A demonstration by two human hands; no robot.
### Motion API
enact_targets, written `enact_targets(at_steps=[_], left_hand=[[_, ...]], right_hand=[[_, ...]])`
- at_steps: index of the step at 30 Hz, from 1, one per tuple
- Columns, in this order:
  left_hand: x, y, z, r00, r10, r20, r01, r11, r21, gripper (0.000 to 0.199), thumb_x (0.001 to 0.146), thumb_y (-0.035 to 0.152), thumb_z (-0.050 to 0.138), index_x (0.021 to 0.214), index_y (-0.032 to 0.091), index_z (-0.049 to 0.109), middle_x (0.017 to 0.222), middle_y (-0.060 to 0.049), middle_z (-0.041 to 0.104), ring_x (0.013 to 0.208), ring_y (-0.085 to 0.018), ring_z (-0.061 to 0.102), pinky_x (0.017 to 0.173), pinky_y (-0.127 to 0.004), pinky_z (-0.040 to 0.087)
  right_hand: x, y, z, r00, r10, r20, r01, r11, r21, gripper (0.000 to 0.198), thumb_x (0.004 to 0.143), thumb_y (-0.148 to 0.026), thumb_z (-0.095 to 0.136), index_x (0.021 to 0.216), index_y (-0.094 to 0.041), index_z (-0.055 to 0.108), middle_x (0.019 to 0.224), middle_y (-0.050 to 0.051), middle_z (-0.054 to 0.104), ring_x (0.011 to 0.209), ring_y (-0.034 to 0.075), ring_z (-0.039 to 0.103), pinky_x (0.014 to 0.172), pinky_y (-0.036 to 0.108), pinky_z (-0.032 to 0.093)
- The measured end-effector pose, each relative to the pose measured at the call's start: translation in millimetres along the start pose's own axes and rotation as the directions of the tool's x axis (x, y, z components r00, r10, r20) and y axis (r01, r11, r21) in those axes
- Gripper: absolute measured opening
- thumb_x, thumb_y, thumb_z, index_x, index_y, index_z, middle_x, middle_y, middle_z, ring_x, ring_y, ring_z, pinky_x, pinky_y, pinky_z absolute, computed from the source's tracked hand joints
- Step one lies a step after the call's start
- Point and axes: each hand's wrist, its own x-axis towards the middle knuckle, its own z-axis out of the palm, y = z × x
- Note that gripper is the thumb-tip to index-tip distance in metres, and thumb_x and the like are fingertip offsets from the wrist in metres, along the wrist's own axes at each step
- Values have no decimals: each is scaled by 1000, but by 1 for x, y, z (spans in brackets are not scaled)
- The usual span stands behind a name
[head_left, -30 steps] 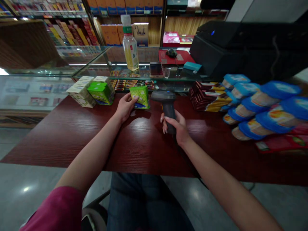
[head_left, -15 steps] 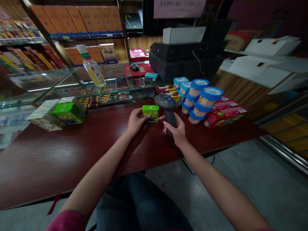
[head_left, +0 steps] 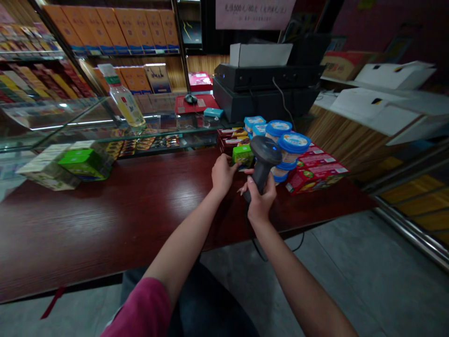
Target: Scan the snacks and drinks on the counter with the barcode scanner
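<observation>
My left hand (head_left: 223, 175) grips a small green box (head_left: 242, 156) by its left side, close to the stacked goods on the dark red table (head_left: 168, 201). In my right hand (head_left: 261, 196) is a black barcode scanner (head_left: 265, 157), held by its handle, with a small blue light on top. Its head hides part of the blue-lidded tubs (head_left: 293, 142) stacked behind it. Just behind the green box lie brown and yellow packets (head_left: 229, 139). To the right of the tubs sit red boxes (head_left: 317, 171).
At the table's left stand a green box (head_left: 84, 164) and pale cartons (head_left: 49, 166). Behind is a glass display case (head_left: 154, 133) with a tall bottle (head_left: 122, 100), a mouse (head_left: 191, 98) and black machines (head_left: 270, 77). The scanner's cable (head_left: 257, 250) hangs over the front edge.
My left hand has carried the green box rightward and slightly away, towards the packets and tubs. The scanner in my right hand has shifted right and tilted. The view has turned a little right.
</observation>
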Motion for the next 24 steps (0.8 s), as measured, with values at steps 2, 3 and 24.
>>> enact_targets(at_steps=[2,3,24], left_hand=[[3,6,-1,999,13,37,-18,993,119,23,96,34,80,109,20,69,113,-12,78,103,-27,76,86,-34,55],[5,7,-1,998,23,63,-33,986,164,23,98,36,77,112,20,70,114,-13,79,103,-29,77,86,-35,55],[-8,-214,-330,752,59,-657,101,974,203,72,93,33,72,159,20,48,182,-14,19,171,-34,-2,138,-58,1]], right_hand=[[-1,0,0,1000,-2,25,2,1000,-1,30,86,-37,79,108,-24,64,100,2,76,53,9,55,50,26,56],[-1,0,0,999,-2,41,2,1000,-3,30,87,-37,79,109,-24,64,100,2,77,52,9,54,49,26,55],[-39,26,120,590,433,682,-468,871,-148,44,78,-35,85,118,-23,69,123,9,78,74,16,69,73,36,59]])
